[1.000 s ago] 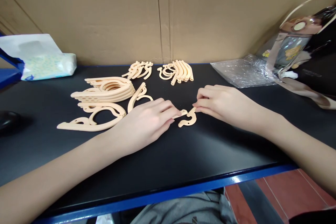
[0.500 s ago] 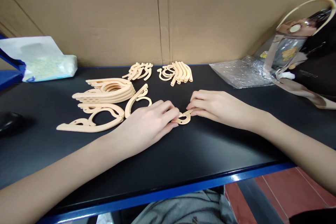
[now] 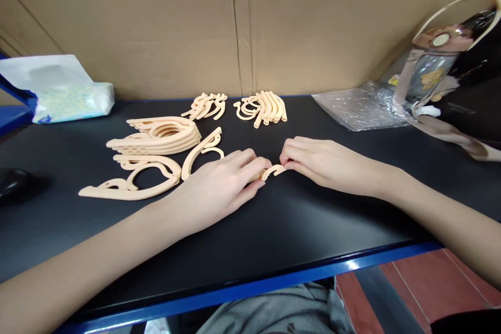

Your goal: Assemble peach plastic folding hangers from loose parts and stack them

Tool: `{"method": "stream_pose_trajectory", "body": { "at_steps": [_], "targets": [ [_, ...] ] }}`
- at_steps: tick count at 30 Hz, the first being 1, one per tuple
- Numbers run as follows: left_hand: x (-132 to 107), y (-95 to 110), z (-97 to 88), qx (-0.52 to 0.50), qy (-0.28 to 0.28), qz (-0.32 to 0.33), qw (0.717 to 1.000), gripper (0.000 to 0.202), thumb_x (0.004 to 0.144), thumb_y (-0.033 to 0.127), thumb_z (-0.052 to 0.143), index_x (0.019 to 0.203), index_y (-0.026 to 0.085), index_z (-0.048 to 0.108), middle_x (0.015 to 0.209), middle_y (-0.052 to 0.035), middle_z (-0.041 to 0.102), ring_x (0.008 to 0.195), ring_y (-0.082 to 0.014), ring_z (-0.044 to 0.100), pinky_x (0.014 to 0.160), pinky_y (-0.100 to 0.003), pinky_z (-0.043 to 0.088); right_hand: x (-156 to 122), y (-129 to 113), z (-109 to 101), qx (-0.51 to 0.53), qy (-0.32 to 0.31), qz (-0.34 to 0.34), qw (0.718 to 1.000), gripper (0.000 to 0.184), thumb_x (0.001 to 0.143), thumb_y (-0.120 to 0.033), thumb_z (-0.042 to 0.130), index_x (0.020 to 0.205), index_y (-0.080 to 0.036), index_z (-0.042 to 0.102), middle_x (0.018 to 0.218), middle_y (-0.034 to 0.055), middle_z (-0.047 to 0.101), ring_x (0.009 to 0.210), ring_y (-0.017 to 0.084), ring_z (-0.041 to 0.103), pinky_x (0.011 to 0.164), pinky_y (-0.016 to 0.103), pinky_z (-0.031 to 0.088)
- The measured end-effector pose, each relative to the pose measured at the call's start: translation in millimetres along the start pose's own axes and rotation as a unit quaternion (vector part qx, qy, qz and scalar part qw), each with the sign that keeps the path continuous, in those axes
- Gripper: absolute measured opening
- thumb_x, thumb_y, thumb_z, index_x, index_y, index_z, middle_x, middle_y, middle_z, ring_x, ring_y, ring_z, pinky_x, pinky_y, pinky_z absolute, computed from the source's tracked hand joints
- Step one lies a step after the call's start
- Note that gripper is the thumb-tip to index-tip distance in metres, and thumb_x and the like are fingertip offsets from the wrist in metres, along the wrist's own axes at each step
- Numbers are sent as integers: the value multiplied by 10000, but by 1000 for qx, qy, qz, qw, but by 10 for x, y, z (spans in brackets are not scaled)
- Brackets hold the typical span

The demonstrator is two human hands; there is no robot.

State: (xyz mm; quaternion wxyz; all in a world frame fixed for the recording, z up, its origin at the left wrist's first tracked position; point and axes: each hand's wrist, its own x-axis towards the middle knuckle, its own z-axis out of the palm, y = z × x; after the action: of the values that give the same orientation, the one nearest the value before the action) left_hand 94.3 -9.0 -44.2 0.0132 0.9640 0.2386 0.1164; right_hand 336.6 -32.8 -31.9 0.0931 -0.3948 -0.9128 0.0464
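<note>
A small curved cream plastic hanger part (image 3: 273,170) spans the gap between my hands, just above or on the desk; most of it is hidden by fingers. My left hand (image 3: 230,180) is closed round its left end. Fingertips of my right hand (image 3: 323,162) pinch the right end. Left of my left hand lies a loose hanger piece (image 3: 192,159), partly covered by that hand. Beside it is a folded hanger (image 3: 135,193) with a round opening, and behind that a stack of folded hangers (image 3: 156,141).
Two piles of loose hanger parts, a left pile (image 3: 207,106) and a right pile (image 3: 268,108), lie near the cardboard wall (image 3: 168,26). A clear plastic bag (image 3: 352,109) and a strapped bottle (image 3: 434,70) stand right. Tissue pack (image 3: 74,102) and black mouse (image 3: 18,182) are left.
The hanger part between my hands has turned, its curve now arching upward. My right hand has tilted slightly with its fingers drawn closer together; my left hand has barely moved.
</note>
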Motion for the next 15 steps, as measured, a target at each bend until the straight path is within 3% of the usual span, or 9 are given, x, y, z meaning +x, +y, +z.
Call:
{"method": "stream_pose_trajectory", "body": {
  "at_steps": [5,11,15],
  "targets": [
    [-8,-4,-5,11,-4,0,1000,225,1020,257,380,1156,187,545,981,-36,564,871,-175,598,692,-276,467,-2,-48,10,27,2,17,999,198,1037,-204,348,929,-187,513,878,21,577,765,168,544,690,290,395],
    [-4,7,-3,1,-2,-1,1000,233,1024,260,368,1145,191,554,969,-34,562,855,-168,598,696,-272,468,17,-98,19,40,0,13,999,185,1033,-320,419,925,-200,508,906,19,618,760,168,573,686,286,388],
    [7,2,-8,6,-8,4,1000,217,1015,278,425,1178,192,537,998,-31,576,869,-174,611,690,-271,463,2,-92,-24,30,-13,7,999,198,1021,-294,430,870,-200,518,790,-2,601,672,159,524,646,277,354]
  ]
}}
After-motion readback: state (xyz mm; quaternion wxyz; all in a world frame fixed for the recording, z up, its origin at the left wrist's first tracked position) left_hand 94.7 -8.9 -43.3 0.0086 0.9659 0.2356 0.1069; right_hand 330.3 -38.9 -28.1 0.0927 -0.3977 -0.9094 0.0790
